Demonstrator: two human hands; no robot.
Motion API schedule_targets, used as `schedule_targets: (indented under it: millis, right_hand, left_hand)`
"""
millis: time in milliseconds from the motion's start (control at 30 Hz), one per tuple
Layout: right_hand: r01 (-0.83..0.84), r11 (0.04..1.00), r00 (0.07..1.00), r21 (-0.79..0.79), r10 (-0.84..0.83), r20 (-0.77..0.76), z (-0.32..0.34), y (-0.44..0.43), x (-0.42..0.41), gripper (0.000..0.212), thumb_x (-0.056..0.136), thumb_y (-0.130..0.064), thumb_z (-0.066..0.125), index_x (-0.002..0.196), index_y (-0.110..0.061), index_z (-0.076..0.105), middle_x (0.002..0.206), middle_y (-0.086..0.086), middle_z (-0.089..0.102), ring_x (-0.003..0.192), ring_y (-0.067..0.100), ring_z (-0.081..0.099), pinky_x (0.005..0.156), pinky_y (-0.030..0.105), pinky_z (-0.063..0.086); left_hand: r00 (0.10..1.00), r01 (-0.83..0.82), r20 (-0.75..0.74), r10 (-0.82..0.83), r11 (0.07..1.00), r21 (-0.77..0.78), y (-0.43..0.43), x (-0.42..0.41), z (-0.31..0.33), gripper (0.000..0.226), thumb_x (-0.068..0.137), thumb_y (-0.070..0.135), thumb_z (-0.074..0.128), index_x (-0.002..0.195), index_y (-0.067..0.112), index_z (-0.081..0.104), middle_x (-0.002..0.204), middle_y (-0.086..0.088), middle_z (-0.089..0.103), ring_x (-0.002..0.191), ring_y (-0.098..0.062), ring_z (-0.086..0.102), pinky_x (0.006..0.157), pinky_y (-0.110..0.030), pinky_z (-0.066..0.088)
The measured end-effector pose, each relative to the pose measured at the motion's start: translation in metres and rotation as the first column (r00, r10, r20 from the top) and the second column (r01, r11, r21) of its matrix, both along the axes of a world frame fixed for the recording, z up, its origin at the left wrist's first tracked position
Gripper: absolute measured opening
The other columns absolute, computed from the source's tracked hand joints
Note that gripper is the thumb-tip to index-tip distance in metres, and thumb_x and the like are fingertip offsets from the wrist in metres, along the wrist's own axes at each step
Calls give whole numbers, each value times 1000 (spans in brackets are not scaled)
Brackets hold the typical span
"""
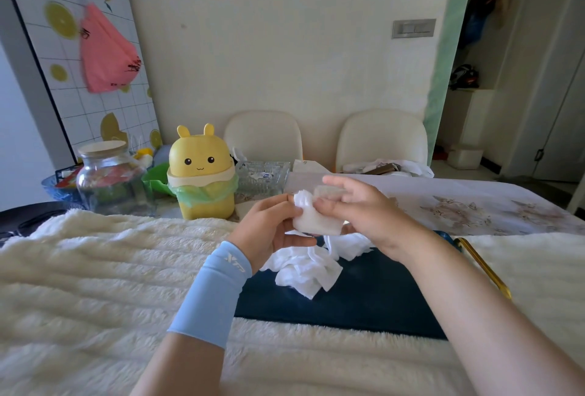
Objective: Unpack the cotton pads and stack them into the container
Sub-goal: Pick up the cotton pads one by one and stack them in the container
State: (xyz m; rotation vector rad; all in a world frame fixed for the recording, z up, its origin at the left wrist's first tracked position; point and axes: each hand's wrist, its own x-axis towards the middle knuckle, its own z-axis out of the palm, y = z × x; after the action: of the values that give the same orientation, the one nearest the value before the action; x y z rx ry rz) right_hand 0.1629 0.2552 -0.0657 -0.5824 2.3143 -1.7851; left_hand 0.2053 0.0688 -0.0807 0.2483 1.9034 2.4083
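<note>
The left hand (269, 231) and the right hand (357, 208) each keep a pinching grip on a stack of cotton pads (316, 221), raised above the dark mat (380, 294). More loose pads (307, 272) lie on the mat below.

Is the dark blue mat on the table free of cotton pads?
No, loose cotton pads lie on the dark blue mat, under the pack that the left hand and the right hand hold.

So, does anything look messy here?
Yes. The white cotton pads lie in a loose, crumpled heap on the dark blue cloth, not stacked. Above them, the left hand and right hand hold a pad bundle.
</note>
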Motion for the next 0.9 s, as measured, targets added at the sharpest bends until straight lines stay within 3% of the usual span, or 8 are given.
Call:
schedule_targets:
  millis: [100,200,333,500,567,667,733,900]
  right_hand:
    - [-137,987,981,-88,148,124,3,8,1,59,87,-18,75,142,-23,52,105,4,72,89,16,68,74,29,52]
    - [-166,981,977,-97,177,115,4,7,3,46,87,-9,74,132,-17,63,103,8,72,86,18,67,70,27,54]
    - [-98,975,980,-199,129,151,3,0,4,33,89,-12,74,121,-11,69,106,11,73,84,22,64,68,29,52]
    - [-14,992,993,-129,29,114,4,-3,6,24,91,-19,73,112,-7,70,93,11,73,70,20,64,70,32,51]
    - [-25,996,992,-83,35,121,4,1,5,26,93,-26,71,112,-9,71,98,13,74,73,21,67,72,33,51]
    - [31,999,998,-38,-29,52,3,2,3,24,89,-35,74,105,-17,75,90,3,75,75,14,69,78,35,55]
    - [87,994,996,-62,-87,-12,2,0,1,17,88,-30,76,100,-18,76,89,-1,77,77,14,70,79,36,58]
    - [163,984,986,-72,-164,-21,-2,-8,2,11,90,-27,75,95,-17,77,83,-1,76,68,10,66,63,24,54]
  left_hand:
    - [1000,-15,4,15,1000,-17,1,0,1,24,99,5,42,111,-1,62,90,-20,67,73,-28,67,62,-34,58]
    - [999,-37,9,37,999,-5,3,0,2,23,100,9,43,103,0,64,83,-18,64,65,-25,64,59,-33,57]
    - [1000,8,2,-8,1000,-6,4,0,0,37,91,40,60,106,8,72,94,-13,71,83,-23,68,70,-31,57]
    - [997,-47,69,37,988,149,11,-6,-5,35,90,18,65,119,-1,63,108,-17,71,95,-25,69,90,-35,57]
    - [995,-63,89,44,973,221,12,-7,-5,27,96,13,58,118,-2,63,107,-17,71,94,-24,70,85,-33,59]
    - [989,-128,87,119,985,113,12,-7,-5,24,95,9,61,114,-6,64,102,-19,72,85,-23,70,72,-27,59]
    - [987,-149,63,147,989,26,10,-7,-5,23,94,9,63,112,-4,67,103,-20,71,86,-24,69,72,-27,59]
    - [994,-102,22,103,994,-34,6,-3,-3,23,92,8,65,114,2,67,103,-14,74,90,-23,72,76,-28,59]
